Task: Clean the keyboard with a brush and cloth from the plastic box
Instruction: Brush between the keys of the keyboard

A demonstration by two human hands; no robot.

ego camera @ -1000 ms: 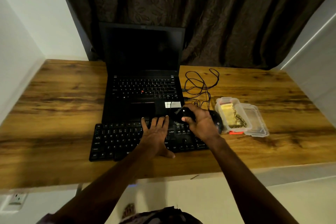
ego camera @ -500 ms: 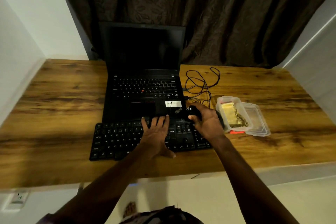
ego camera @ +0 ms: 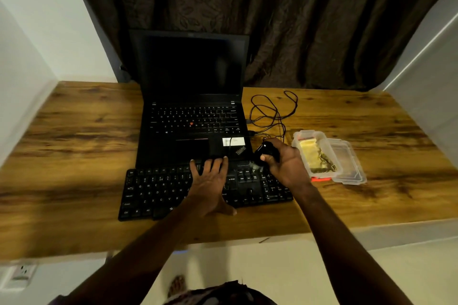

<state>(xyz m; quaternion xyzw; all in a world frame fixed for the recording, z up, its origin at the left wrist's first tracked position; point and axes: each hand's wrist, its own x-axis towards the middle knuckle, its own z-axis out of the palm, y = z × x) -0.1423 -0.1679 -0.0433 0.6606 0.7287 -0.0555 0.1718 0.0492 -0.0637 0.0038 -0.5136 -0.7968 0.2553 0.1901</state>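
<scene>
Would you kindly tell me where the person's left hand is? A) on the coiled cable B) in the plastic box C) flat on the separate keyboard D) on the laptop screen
C: the left hand lies flat, fingers spread, on the keyboard in front of the laptop; the right hand grips a small black object.

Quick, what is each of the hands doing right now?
Left hand: open, flat on the keyboard.
Right hand: gripping a black object, too dark to identify.
</scene>
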